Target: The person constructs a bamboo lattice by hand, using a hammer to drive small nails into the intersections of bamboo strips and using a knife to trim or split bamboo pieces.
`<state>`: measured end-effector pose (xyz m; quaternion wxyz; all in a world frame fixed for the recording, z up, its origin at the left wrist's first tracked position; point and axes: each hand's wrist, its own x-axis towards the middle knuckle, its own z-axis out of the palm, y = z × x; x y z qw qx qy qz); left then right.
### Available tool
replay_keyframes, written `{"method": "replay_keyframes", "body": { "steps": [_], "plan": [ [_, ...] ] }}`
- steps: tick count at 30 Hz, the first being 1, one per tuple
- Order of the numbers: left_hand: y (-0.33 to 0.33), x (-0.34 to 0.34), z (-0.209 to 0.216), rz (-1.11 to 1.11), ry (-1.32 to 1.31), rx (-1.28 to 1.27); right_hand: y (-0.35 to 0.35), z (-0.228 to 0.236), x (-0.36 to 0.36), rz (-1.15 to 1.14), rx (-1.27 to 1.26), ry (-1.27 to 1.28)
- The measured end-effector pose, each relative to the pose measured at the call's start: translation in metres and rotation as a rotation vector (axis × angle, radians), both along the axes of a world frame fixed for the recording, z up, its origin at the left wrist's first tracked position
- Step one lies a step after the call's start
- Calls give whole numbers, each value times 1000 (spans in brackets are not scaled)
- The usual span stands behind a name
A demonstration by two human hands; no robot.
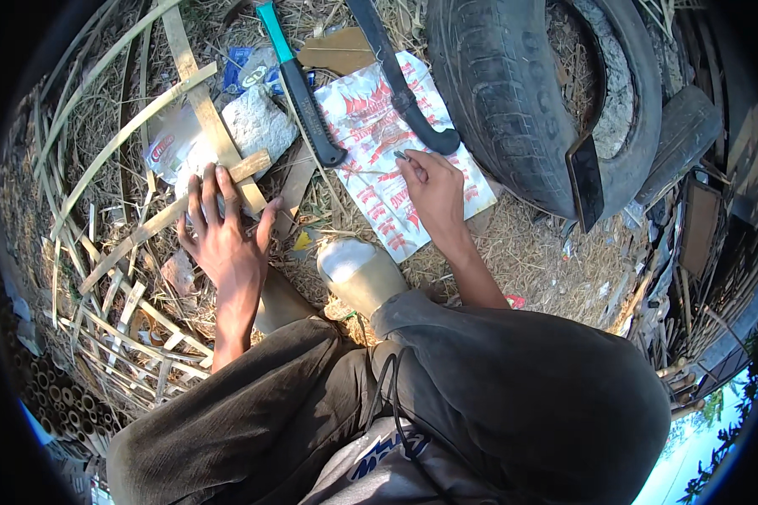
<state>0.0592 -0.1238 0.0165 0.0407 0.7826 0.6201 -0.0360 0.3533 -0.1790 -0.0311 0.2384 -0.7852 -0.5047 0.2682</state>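
Observation:
My left hand [226, 244] lies with fingers spread on crossed bamboo strips [195, 101], its fingertips over the spot where a flat lengthwise strip meets a slanting one. Beneath the crossing is a whitish stone [257, 126]. My right hand [436, 189] is closed in a pinch above a red-and-white printed sheet [370, 177]. A tiny dark piece [402, 155] shows at its fingertips, too small to name. Left of the sheet rests a long tool with a black and teal handle [307, 114]. A dark tool with a curved black handle [421, 126] overlaps the sheet's upper part.
An old tyre [505, 101] stands at the right, with a dark phone [585, 181] against it. Split bamboo strips [118, 151] curve along the left side. Cut bamboo tubes [63, 396] are stacked at the lower left. Dry straw covers the ground around my feet.

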Motion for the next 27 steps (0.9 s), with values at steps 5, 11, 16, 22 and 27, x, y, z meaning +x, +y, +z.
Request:
{"method": "replay_keyframes", "body": {
  "steps": [5, 11, 16, 22, 27],
  "plan": [
    [0, 4, -2, 8, -3, -13, 4, -10, -2, 119, 5, -156],
    [-5, -10, -5, 49, -47, 5, 14, 7, -16, 132, 111, -222],
    [7, -5, 5, 49, -204, -11, 40, 45, -54, -30, 37, 462],
    [7, -15, -6, 172, -446, 22, 78, 15, -144, 172, 200, 681],
    [10, -27, -20, 207, -606, 146, 88, 8, -163, 360, 444, 210]
  ]
}}
